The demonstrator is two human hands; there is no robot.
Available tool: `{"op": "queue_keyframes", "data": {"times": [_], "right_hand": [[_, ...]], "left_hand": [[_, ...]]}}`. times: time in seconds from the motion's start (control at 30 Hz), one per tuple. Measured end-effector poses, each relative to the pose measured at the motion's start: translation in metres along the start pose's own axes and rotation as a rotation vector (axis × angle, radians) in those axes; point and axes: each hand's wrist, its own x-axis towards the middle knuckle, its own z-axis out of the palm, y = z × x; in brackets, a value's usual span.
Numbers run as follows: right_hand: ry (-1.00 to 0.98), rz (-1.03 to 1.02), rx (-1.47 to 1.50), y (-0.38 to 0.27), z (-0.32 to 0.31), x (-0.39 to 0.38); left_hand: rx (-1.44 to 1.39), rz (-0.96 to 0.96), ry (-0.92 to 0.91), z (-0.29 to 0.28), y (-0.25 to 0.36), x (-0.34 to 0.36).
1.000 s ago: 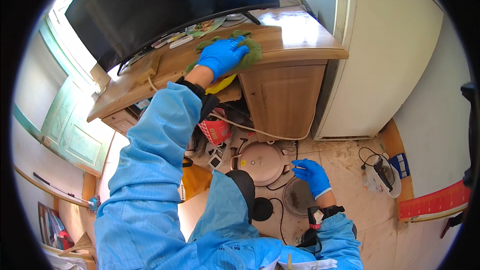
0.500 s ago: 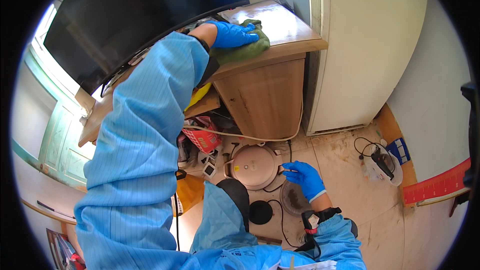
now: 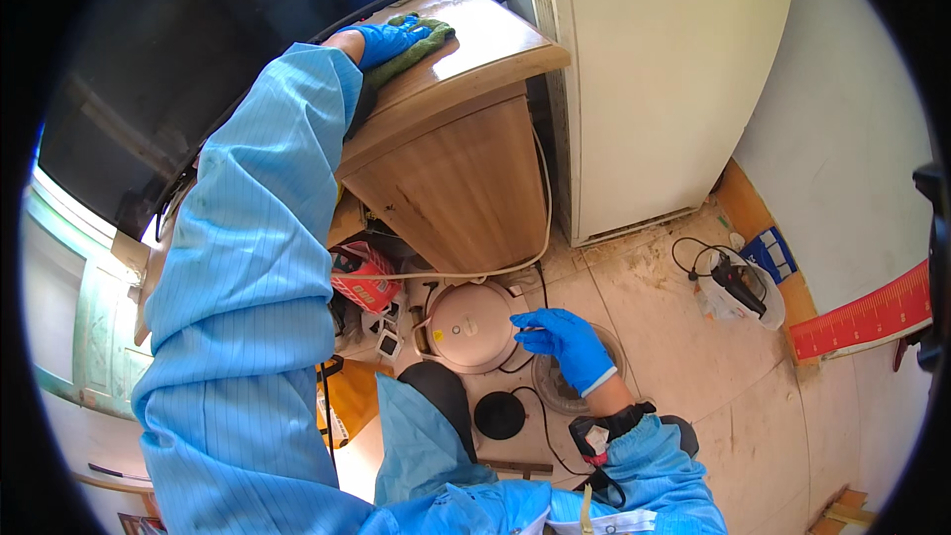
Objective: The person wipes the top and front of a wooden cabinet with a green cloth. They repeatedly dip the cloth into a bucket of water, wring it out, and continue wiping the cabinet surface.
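My left hand (image 3: 384,42), in a blue glove, presses a green cloth (image 3: 418,52) against the top of a wooden desk (image 3: 490,32). Its fingers lie over the cloth, in front of a large black screen (image 3: 213,50). My right hand (image 3: 567,345), gloved in blue too, hangs over the floor with nothing visible in it. The fingers are loosely extended, with small gaps between them. Below it stands a round, greyish dish-like thing (image 3: 551,391), partly covered by the hand. Beside that sits a round, pinkish lidded appliance (image 3: 466,332).
A tall cream cabinet or fridge (image 3: 674,69) stands right of the desk. A cable (image 3: 466,275) runs along the desk's base. On the floor are a red package (image 3: 369,277), a yellow-orange bag (image 3: 355,396), a black disc (image 3: 499,415) and a white container (image 3: 743,292) holding a black-handled thing.
My left hand and the cloth have shifted back from the desk's front edge, toward the screen. The view has turned, so the surroundings appear further left. My right hand stays raised over the floor.
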Motion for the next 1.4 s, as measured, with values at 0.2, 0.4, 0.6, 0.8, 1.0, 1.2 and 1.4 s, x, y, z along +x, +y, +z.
{"op": "queue_keyframes", "data": {"times": [0.2,0.4,0.6,0.8,1.0,1.2,1.4], "right_hand": [[0.03,-0.005,-0.044,0.002,0.001,0.0],[0.016,0.004,0.0,0.008,0.002,0.005],[-0.004,-0.008,0.011,0.008,0.001,0.001],[-0.001,-0.014,-0.014,0.003,-0.001,-0.013],[-0.01,-0.016,-0.004,-0.002,0.002,-0.016],[-0.034,-0.062,0.047,-0.004,0.006,-0.01],[0.034,-0.09,0.009,-0.011,-0.007,-0.012]], "left_hand": [[-0.029,-0.1,-0.06,-0.003,0.021,-0.05],[-0.178,0.098,0.125,0.028,0.019,-0.096],[-0.065,0.329,0.504,0.063,0.027,-0.138],[0.15,0.228,0.685,0.078,0.051,-0.153],[0.199,0.173,0.818,0.074,0.106,-0.098],[0.251,0.121,0.877,0.062,0.198,-0.001],[0.284,0.311,0.827,0.085,0.239,0.037]]}}
